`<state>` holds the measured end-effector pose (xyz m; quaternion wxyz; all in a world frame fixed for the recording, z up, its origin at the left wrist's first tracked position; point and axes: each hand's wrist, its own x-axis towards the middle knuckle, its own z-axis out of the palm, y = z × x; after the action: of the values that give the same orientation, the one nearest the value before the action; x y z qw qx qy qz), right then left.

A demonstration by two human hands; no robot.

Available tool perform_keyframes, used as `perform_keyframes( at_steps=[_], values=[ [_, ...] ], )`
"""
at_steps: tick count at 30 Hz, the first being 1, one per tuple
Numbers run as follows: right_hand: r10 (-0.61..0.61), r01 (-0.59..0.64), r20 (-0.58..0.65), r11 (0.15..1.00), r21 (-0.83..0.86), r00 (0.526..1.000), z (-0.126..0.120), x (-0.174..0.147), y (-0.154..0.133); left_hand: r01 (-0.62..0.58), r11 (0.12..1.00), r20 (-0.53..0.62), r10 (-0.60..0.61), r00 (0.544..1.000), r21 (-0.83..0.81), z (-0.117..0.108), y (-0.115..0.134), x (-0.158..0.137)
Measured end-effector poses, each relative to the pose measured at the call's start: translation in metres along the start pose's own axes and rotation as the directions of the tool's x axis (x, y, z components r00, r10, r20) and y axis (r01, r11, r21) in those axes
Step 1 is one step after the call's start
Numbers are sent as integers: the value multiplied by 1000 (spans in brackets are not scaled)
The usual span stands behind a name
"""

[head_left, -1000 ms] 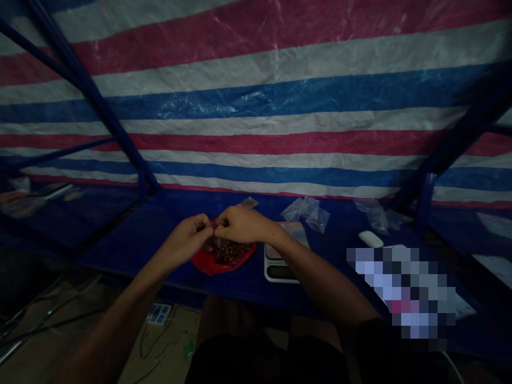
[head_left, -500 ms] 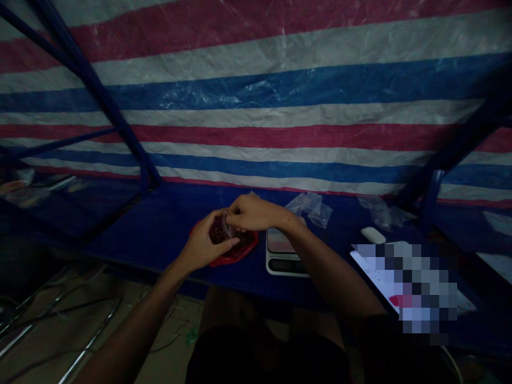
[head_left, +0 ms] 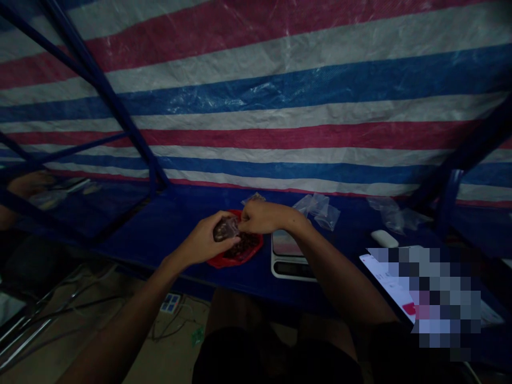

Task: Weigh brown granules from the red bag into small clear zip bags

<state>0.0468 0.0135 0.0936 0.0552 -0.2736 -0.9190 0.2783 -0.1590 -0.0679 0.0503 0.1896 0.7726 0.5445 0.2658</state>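
Note:
My left hand point(head_left: 200, 240) is curled round a small clear plastic bag point(head_left: 226, 228) with dark, bean-like pieces showing in it. At the bag's right edge, the bent fingers of my right hand point(head_left: 262, 216) are pinched together; the fingertips are partly hidden. Both hands are over a red dish point(head_left: 224, 261), where many small dark pieces point(head_left: 248, 245) lie. A white kitchen scale point(head_left: 294, 269) stands just right of the dish, partly under my right forearm.
Several clear plastic bags point(head_left: 320, 208) lie behind the scale, with more bags point(head_left: 394, 213) farther right. A white case point(head_left: 384, 238) and a lit screen point(head_left: 386, 282) are on the blue table point(head_left: 160, 229). Blue metal posts point(head_left: 116, 106) flank a striped sheet. Another person's arm point(head_left: 28, 184) is far left.
The plastic bag now shows dark pieces inside and is tilted more toward me. My right hand has drawn slightly right, uncovering more of the bag. The whole view has shifted a little.

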Motion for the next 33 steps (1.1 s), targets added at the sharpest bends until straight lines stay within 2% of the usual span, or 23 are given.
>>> perform_keyframes(
  at_steps=[3,7,11,17,22,33],
  values=[
    [13,-13,-45,1000,9,999,-5,-1,8,-5,970,130,-27,991,244,-22,1,8],
    [30,-28,-117,999,20,993,-11,-4,19,-49,839,264,-114,958,542,-44,1,26],
    [35,-36,-108,999,-7,994,-13,-8,19,-106,758,342,-161,926,644,-47,8,44],
    [25,-29,-72,998,-55,997,-17,-9,16,-269,570,468,-236,852,777,-43,30,59],
    [8,-12,-97,999,-39,995,-17,-8,21,-324,548,517,-241,821,771,-47,42,67],
    [-13,10,-115,999,-33,993,-16,-7,23,-243,578,487,-313,815,779,-49,50,71]
  ],
)
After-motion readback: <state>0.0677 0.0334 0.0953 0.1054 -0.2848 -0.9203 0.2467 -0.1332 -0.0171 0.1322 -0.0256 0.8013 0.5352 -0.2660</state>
